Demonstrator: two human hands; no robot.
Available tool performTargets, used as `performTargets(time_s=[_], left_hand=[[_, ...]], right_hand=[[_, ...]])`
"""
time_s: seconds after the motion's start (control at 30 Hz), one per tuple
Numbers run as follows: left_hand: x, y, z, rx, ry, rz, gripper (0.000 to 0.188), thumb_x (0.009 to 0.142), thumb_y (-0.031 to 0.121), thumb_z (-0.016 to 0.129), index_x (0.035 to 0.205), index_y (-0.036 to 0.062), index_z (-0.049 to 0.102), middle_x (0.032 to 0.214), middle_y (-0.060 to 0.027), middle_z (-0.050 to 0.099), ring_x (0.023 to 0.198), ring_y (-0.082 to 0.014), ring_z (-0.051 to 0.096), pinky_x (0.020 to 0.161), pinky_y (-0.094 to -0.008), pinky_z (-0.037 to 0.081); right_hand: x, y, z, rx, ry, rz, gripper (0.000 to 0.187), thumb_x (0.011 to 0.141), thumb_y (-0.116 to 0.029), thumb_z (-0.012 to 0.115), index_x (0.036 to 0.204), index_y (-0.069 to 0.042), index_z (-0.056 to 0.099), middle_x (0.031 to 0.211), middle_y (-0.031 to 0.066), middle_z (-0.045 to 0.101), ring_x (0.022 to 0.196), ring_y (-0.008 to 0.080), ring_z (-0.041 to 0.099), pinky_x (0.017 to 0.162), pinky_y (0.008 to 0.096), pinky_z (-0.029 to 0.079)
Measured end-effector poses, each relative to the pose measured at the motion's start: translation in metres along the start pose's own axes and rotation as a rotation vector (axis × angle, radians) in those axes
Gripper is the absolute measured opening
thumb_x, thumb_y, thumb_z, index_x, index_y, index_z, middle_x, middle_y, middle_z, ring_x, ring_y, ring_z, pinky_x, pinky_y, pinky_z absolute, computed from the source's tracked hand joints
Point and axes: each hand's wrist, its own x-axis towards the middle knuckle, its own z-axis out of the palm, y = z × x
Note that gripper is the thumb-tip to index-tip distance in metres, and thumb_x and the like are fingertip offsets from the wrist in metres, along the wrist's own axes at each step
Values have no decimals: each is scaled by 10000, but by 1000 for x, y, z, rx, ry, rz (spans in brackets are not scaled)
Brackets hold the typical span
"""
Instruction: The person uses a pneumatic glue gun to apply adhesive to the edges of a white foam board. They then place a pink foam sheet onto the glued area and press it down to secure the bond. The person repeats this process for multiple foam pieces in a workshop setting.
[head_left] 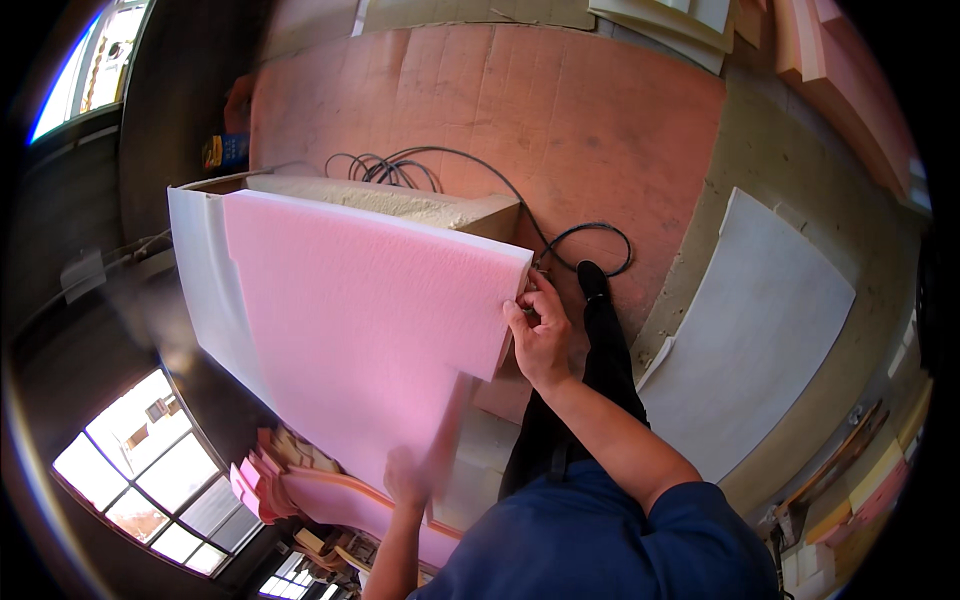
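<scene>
A large pink foam sheet (370, 320) lies against a white foam panel (205, 275) on a wooden frame with a beige padded top (400, 203). My right hand (538, 335) presses on the sheet's right edge, its fingers curled around the corner. Lower down, my left hand (408, 478) grips the sheet's bottom edge; it is blurred.
A black cable (480, 175) coils over the reddish cardboard floor covering (560, 110). A white foam sheet (760, 330) lies on the floor at the right. Pink foam slabs (850, 80) lean at the upper right. Cut foam shapes (330, 495) lie near the windows (160, 480).
</scene>
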Motion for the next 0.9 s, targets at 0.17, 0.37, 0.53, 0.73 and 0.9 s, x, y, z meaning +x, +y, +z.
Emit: performTargets(time_s=[0.17, 0.37, 0.53, 0.73, 0.9], left_hand=[[-5, 6, -11, -3, -12, -51, 321, 719, 14, 662, 1021, 42, 557, 983, -192, 607, 875, -428, 614, 739, -511, 496], [0, 2, -10, -19, 58, -56, 341, 702, 5, 652, 1035, 36, 590, 994, -174, 617, 915, -404, 616, 766, -486, 508], [-7, -2, -5, -63, 107, -19, 359, 680, 11, 671, 1031, 41, 597, 978, -165, 615, 903, -383, 620, 760, -463, 516], [-10, -2, -6, -101, 189, -7, 365, 642, 5, 681, 990, 53, 581, 934, -142, 593, 867, -356, 610, 736, -440, 516], [-13, -3, 0, -146, 250, 7, 386, 618, 25, 732, 965, 62, 570, 940, -124, 580, 880, -326, 611, 725, -424, 525]], right_hand=[[2, 3, -4, -114, -34, -89, 159, 867, -98, 692, 940, 5, 595, 1340, 192, 598, 1031, 251, 664, 842, 324, 522], [2, 27, -33, 129, -24, 158, 292, 903, -122, 666, 1122, 44, 568, 1122, 151, 661, 952, 163, 664, 806, 310, 534], [-27, 32, -45, -90, -122, 142, 189, 893, -140, 687, 967, 27, 638, 887, 80, 700, 787, 124, 665, 727, 269, 527], [-39, 6, -39, -106, -283, 228, 308, 912, -260, 701, 746, -2, 670, 682, 44, 669, 636, 102, 644, 590, 242, 501], [-38, -18, -22, -290, -424, 301, 430, 918, -361, 711, 675, -9, 674, 645, 53, 664, 533, 101, 615, 500, 227, 480]])
